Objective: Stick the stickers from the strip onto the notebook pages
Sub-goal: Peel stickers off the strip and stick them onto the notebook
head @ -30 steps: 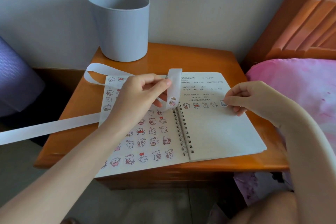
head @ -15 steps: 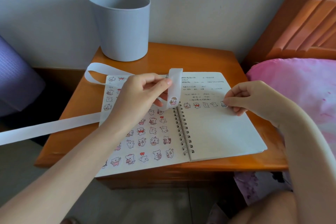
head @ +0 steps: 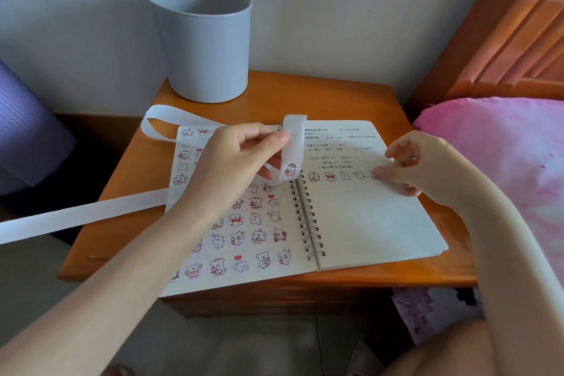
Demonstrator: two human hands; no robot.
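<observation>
Seemingly about half is done: the left page of the open white spiral-bound notebook [head: 366, 223] is filled with small cartoon stickers [head: 256, 218], while the right page carries one row only. The long white paper strip [head: 293, 143], one sticker showing, is pinched by the left hand [head: 238, 159]. The row's 3 o'clock end is pressed by the right hand [head: 406, 162], other fingers loosely curled. A grey round bin [head: 204, 49] is carried at 12 o'clock on the orange wooden bench [head: 351, 94]; pink bedding [head: 503, 146] lies at 3 o'clock.
</observation>
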